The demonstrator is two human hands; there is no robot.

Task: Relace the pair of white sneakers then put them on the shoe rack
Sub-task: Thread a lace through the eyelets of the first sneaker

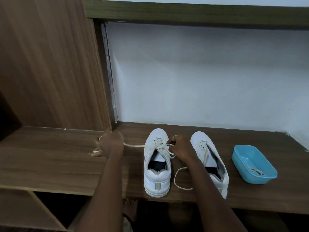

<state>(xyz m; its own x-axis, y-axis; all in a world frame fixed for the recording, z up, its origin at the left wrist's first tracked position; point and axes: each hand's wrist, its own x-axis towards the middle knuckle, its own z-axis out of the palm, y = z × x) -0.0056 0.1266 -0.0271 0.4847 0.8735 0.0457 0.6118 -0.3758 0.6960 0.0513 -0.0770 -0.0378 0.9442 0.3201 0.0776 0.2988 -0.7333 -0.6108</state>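
Note:
Two white sneakers stand side by side on a dark wooden shelf [50, 164], toes toward the wall. The left sneaker [156, 166] is partly laced. My left hand [110, 144] grips one end of its lace [133, 145] and holds it stretched out to the left. My right hand [181, 148] pinches the lace at the eyelets on the sneaker's right side; another stretch of lace loops loose on the shelf below that hand. The right sneaker [212, 158] has no lace through its eyelets, and my right forearm crosses part of it.
A blue plastic tray [254, 164] holding a coiled lace sits to the right of the sneakers. A wooden side panel [50, 64] rises at the left, a white wall behind, an upper shelf [192, 12] overhead. Open compartments lie below the shelf edge.

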